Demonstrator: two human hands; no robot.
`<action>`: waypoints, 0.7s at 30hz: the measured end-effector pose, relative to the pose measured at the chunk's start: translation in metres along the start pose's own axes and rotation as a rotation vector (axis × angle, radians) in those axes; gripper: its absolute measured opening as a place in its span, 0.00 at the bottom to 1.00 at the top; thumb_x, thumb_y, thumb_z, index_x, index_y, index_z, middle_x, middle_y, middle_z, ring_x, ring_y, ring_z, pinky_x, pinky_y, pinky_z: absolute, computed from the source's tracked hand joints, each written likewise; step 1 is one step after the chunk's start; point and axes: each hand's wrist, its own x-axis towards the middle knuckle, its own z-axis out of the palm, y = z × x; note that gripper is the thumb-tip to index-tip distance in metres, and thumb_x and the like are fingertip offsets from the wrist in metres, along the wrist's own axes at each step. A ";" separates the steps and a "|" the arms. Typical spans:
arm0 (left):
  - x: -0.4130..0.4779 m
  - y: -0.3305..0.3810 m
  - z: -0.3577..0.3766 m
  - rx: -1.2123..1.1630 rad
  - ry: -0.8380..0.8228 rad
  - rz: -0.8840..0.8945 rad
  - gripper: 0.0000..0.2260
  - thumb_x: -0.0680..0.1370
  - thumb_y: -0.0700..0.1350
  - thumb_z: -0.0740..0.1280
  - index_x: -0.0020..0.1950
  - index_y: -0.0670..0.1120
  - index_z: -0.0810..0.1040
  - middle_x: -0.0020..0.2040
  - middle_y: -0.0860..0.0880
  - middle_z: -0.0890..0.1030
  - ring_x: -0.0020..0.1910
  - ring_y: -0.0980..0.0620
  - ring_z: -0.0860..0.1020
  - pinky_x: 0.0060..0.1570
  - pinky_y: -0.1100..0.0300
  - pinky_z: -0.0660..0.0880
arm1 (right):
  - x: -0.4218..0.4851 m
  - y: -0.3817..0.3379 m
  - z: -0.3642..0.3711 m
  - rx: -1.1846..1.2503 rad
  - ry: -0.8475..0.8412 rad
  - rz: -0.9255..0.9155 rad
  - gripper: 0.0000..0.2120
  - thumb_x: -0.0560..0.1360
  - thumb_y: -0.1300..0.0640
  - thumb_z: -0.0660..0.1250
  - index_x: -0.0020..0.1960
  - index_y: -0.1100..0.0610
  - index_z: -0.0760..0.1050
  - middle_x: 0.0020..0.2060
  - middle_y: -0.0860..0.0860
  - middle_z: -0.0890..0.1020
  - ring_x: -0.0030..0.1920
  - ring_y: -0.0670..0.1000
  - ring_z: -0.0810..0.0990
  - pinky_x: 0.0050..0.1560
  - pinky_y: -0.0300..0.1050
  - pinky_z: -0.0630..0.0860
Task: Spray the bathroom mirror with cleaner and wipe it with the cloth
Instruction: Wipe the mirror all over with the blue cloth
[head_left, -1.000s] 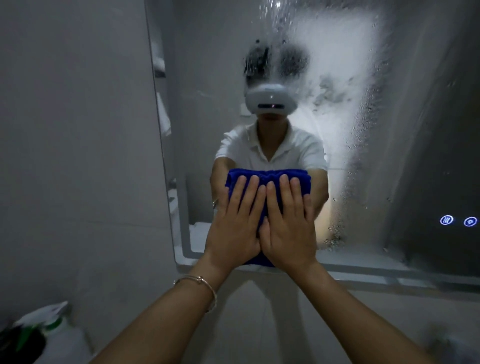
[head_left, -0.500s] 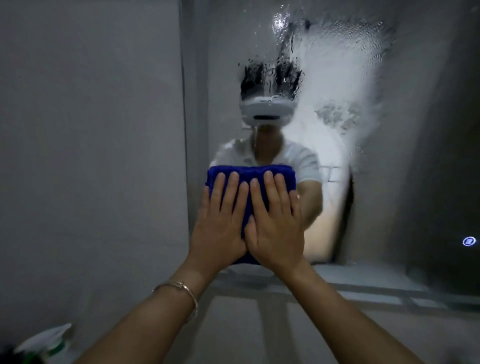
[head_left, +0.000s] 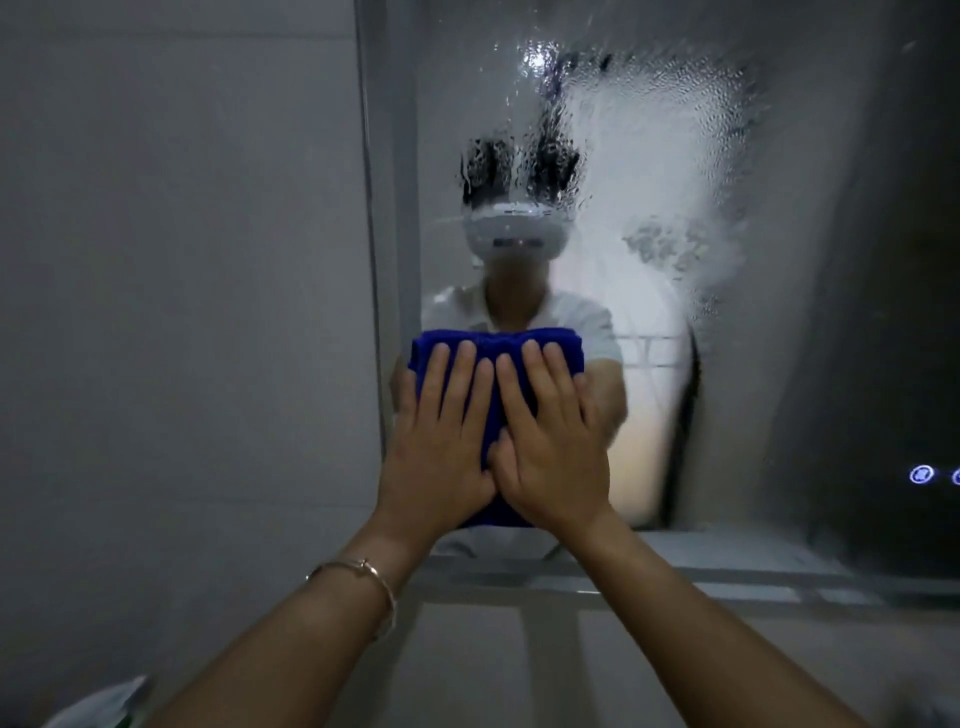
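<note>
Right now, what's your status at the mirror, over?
Left hand and right hand flat, pressing blue cloth on mirror. Cleaner foam unwiped above. Nothing in the way.

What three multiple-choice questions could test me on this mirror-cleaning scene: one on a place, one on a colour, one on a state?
1. Where on the wall-mounted glass mirror is the folded terry cloth pressed?
A) top right corner
B) lower left part
C) off the mirror, on the wall

2. What colour is the cloth?
A) deep blue
B) yellow
C) white

3. How do the left hand and right hand lie on the cloth?
A) both clenched into fists
B) one hand lifted away
C) both flat, fingers straight

Answers:
1. B: the cloth sits near the mirror's left edge, just above its bottom edge.
2. A: blue fabric shows above and between the fingers.
3. C: both palms press side by side with fingers extended.
</note>
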 end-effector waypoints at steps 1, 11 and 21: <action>0.007 0.000 -0.004 0.004 -0.006 -0.004 0.31 0.78 0.52 0.54 0.76 0.41 0.47 0.76 0.40 0.50 0.75 0.40 0.49 0.72 0.41 0.50 | 0.006 0.002 -0.002 -0.006 -0.001 -0.009 0.29 0.73 0.54 0.56 0.73 0.59 0.60 0.73 0.58 0.63 0.74 0.56 0.57 0.74 0.52 0.50; 0.038 0.025 -0.009 -0.023 0.024 -0.026 0.32 0.76 0.49 0.57 0.76 0.40 0.50 0.76 0.41 0.51 0.75 0.41 0.48 0.73 0.42 0.46 | 0.020 0.028 -0.017 0.079 0.004 0.043 0.28 0.74 0.57 0.53 0.73 0.62 0.61 0.73 0.62 0.61 0.75 0.58 0.54 0.72 0.61 0.56; 0.075 0.019 -0.015 -0.052 0.097 -0.005 0.31 0.74 0.47 0.57 0.75 0.40 0.54 0.75 0.40 0.56 0.75 0.42 0.51 0.72 0.43 0.46 | 0.055 0.028 -0.034 0.146 0.020 0.133 0.28 0.73 0.57 0.52 0.73 0.63 0.64 0.73 0.63 0.63 0.74 0.60 0.55 0.73 0.59 0.53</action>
